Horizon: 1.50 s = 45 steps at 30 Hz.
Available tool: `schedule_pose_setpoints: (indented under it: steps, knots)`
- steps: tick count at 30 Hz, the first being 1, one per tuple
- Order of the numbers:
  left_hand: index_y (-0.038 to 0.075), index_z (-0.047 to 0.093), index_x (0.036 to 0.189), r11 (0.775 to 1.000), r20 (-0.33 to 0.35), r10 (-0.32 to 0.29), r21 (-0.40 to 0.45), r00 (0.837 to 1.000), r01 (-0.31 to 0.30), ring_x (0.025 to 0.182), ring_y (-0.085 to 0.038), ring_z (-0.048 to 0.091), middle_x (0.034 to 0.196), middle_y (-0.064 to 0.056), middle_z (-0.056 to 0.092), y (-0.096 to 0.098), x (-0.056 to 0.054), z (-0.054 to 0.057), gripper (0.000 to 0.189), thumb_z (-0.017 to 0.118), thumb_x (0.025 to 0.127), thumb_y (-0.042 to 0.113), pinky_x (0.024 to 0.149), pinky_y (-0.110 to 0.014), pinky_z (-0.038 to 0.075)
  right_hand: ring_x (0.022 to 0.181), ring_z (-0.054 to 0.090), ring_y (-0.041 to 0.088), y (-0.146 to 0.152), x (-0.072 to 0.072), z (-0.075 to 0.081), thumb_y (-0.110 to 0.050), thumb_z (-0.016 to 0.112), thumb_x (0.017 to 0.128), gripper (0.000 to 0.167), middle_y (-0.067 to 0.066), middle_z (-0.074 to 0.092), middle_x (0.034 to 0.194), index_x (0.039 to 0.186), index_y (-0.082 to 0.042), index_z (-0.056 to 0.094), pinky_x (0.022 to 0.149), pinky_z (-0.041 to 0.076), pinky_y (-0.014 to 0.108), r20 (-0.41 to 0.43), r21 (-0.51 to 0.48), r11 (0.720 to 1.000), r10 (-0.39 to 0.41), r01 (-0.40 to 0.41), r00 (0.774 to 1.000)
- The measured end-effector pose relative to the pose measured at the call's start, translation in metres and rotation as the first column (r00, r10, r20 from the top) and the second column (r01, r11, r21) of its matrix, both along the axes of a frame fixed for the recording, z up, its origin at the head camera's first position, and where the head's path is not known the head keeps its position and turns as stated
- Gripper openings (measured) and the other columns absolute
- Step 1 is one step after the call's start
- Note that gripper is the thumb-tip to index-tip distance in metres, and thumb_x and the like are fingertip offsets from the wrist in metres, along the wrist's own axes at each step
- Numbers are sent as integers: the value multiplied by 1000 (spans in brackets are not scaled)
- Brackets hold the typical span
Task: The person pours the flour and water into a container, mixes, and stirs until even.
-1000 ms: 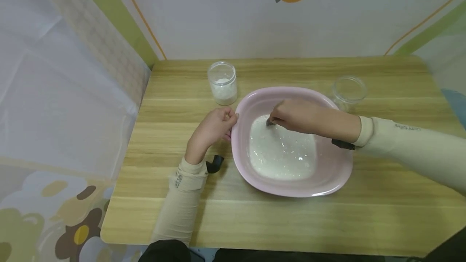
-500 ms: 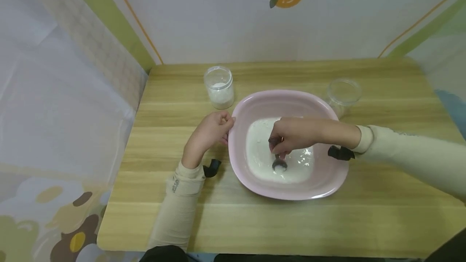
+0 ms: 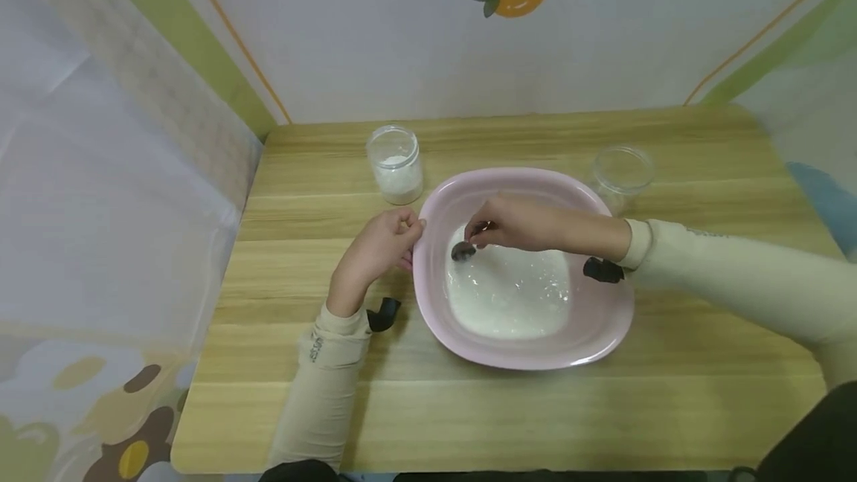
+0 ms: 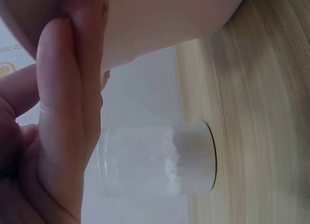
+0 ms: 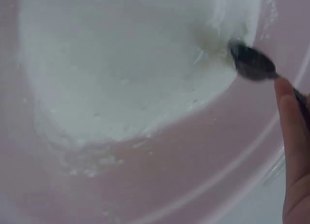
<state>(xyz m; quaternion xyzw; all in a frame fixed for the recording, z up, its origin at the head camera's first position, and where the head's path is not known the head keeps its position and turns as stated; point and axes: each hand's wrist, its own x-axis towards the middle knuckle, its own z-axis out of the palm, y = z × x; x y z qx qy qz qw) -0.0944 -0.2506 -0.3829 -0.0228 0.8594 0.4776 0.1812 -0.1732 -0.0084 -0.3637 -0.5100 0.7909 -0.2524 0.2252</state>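
Note:
A pink plastic basin (image 3: 602, 311) stands on the table, with milky white liquid (image 3: 509, 300) in its bottom. At the basin's left side, my left hand (image 3: 376, 250) pinches the rim between thumb and fingers. My right hand (image 3: 515, 223) reaches over the basin from the right and holds a dark metal spoon (image 3: 462, 251) by its handle. In the right wrist view the spoon's bowl (image 5: 254, 64) is at the edge of the liquid, near the basin wall; whether it dips in is hard to tell. The fingers hide most of the handle.
A clear jar (image 3: 396, 169) part filled with white powder stands behind my left hand; the left wrist view shows the jar (image 4: 155, 158) close to the fingers. Another clear container (image 3: 624, 169) stands behind the basin's right side. A printed cloth wall (image 3: 335, 36) borders the wooden table (image 3: 301, 199).
The spoon went from the liquid's far left part towards the near middle, then back to the far left side. My left hand stays on the rim. The head view has shifted slightly.

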Motion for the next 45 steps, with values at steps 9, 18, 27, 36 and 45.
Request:
schedule_pose_setpoints:
  steps: [9, 18, 27, 36, 45]
  knots:
    - [2, 61, 101, 1000, -8, 1, 7, 1000, -1, 69, -18, 72, 88, -14, 71, -1, -1, 2, 26, 50, 109, 25, 75, -48, 67, 61, 43, 4, 20, -10, 7, -4, 59, 100, 28, -7, 54, 64, 73, -13, 59, 61, 37, 22, -297, 71, 990, -95, 122, 950]
    - [2, 61, 99, 1000, -15, 13, 6, 1000, -13, 68, -17, 71, 86, -13, 70, -2, -2, 1, 27, 51, 109, 25, 75, -51, 67, 67, 75, 17, 27, -3, 11, -2, 62, 94, 18, 5, 74, 69, 78, -4, 68, 66, 63, 27, 239, 327, 944, -134, 50, 962]
    - [2, 61, 100, 1000, -22, 2, 17, 1000, -1, 67, -16, 70, 84, -12, 70, -1, -1, 1, 27, 50, 109, 25, 75, -51, 67, 85, 78, 27, 17, -3, 1, -5, 65, 101, 11, 12, 77, 87, 95, 2, 72, 79, 66, 30, 372, 201, 974, -174, 104, 912]
    - [1, 61, 100, 1000, -14, 2, 20, 1000, -1, 67, -16, 70, 83, -12, 70, 0, 0, 2, 26, 50, 109, 23, 74, -49, 67, 76, 69, 14, 24, -24, 3, -10, 65, 102, 11, 5, 77, 84, 98, -4, 74, 69, 54, 26, -39, 129, 951, -277, 280, 960]
    - [1, 61, 99, 1000, -12, -2, 7, 1000, 2, 68, -17, 70, 84, -12, 69, 2, 2, 3, 27, 50, 109, 23, 74, -48, 67, 58, 49, 8, 33, -15, 13, -2, 61, 96, 26, -3, 53, 62, 72, -10, 59, 59, 39, 23, -128, 309, 940, -112, 147, 985]
